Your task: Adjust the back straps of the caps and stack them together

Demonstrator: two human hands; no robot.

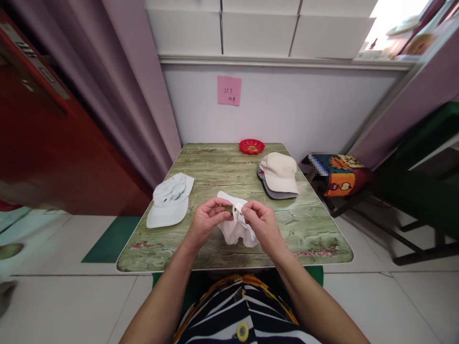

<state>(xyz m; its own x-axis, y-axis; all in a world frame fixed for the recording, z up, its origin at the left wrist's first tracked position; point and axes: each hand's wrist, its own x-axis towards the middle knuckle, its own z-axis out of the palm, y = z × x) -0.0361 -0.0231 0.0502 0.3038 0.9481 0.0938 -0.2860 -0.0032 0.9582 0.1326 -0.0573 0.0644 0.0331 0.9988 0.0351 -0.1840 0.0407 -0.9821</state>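
Near the front middle of the table, a white cap point(238, 232) is between my two hands. My left hand point(212, 217) pinches the strap at its back from the left, and my right hand point(261, 220) pinches it from the right, fingertips a small distance apart. The cap's brim points away from me, partly behind my fingers. To the left lies a pale blue-white cap point(170, 200), brim toward me. At the back right a cream cap point(278, 167) rests on a dark grey cap point(278, 195).
The green wood-patterned table point(215, 162) carries a red scalloped dish point(251, 146) at its back edge. A pink note point(229, 91) is on the wall behind. Right of the table stand a stool with a patterned cloth point(339, 174) and a dark green chair point(412, 196).
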